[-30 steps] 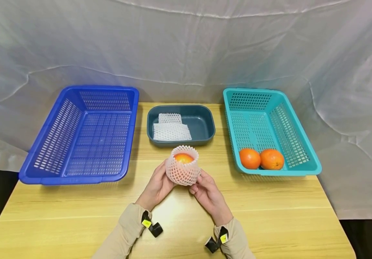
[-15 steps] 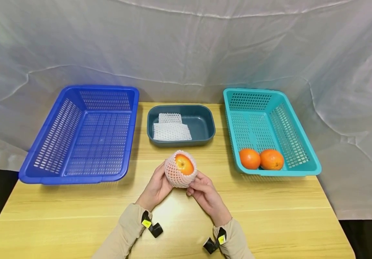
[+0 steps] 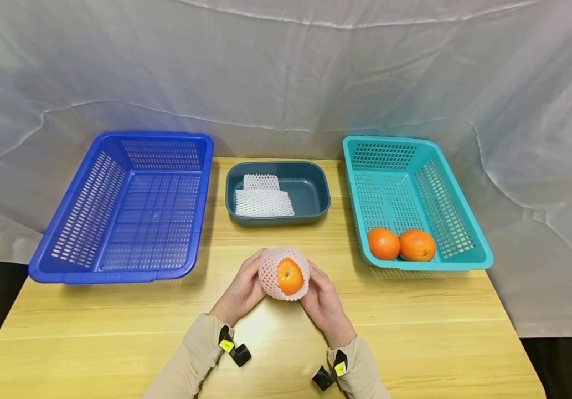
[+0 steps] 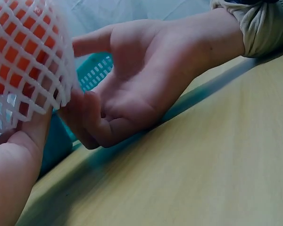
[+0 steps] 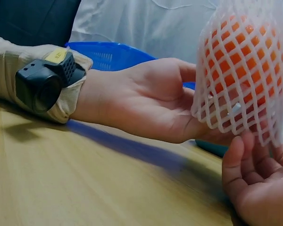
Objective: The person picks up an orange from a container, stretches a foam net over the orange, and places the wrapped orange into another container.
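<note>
In the head view, an orange (image 3: 289, 277) sits inside a white foam fruit net (image 3: 271, 274), its stem end showing through the net's opening, which faces toward me. My left hand (image 3: 240, 289) holds the netted orange from the left. On the other side my right hand (image 3: 326, 302) grips it, with most fingertips hidden behind it. The right wrist view shows the foam net (image 5: 226, 113) hanging below the fruit, with the curled fingers of the right hand (image 5: 264, 188) at its lower edge. Some fingers of the left hand (image 5: 146, 99) pass behind the mesh there.
A blue basket (image 3: 193, 233) stands at the left. Behind the hands, a dark tray (image 3: 315, 213) holds flat foam nets (image 3: 264, 203). The teal basket (image 3: 470, 227) on the right contains two more oranges (image 3: 417, 245). A grey cloth (image 3: 286, 72) hangs behind the wooden table (image 3: 415, 332).
The netted orange has tipped toward me and come slightly lower, so its stem end faces me. My right fingers have moved from the net's lower right edge farther round its side.
</note>
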A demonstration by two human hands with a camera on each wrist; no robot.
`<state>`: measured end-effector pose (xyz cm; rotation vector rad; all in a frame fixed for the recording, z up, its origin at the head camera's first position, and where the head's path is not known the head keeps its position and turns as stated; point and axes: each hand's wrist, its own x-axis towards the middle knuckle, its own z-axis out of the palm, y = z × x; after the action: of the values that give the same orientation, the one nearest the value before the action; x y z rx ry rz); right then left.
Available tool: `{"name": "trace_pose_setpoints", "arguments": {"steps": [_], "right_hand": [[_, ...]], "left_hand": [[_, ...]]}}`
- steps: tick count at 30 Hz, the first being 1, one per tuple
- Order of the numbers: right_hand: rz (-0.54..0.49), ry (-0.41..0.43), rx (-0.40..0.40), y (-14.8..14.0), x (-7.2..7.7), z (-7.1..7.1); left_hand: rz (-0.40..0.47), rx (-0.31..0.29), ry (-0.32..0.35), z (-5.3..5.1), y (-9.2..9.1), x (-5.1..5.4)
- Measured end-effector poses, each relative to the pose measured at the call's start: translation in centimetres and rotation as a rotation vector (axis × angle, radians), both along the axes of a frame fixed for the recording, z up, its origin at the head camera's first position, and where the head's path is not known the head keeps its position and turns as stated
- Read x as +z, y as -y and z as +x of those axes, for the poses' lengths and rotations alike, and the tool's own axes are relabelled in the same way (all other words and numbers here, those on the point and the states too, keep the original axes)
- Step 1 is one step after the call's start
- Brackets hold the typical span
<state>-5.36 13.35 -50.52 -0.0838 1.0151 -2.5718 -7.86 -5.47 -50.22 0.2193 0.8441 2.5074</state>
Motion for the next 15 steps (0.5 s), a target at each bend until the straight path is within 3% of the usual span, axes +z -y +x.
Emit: {"name": "trace_pose_setpoints", "arguments": {"steps": [5,15], "right_hand": [[0.043,0.027,-0.067,0.29,-0.07,-0.1],[0.128,0.055,-0.12,0.68,-0.19,0.02]], "left_hand": [[-0.022,-0.018,0.007,0.13,-0.02,0.04],[0.015,-0.051,-0.018,0.23,0.21,0.05]]}}
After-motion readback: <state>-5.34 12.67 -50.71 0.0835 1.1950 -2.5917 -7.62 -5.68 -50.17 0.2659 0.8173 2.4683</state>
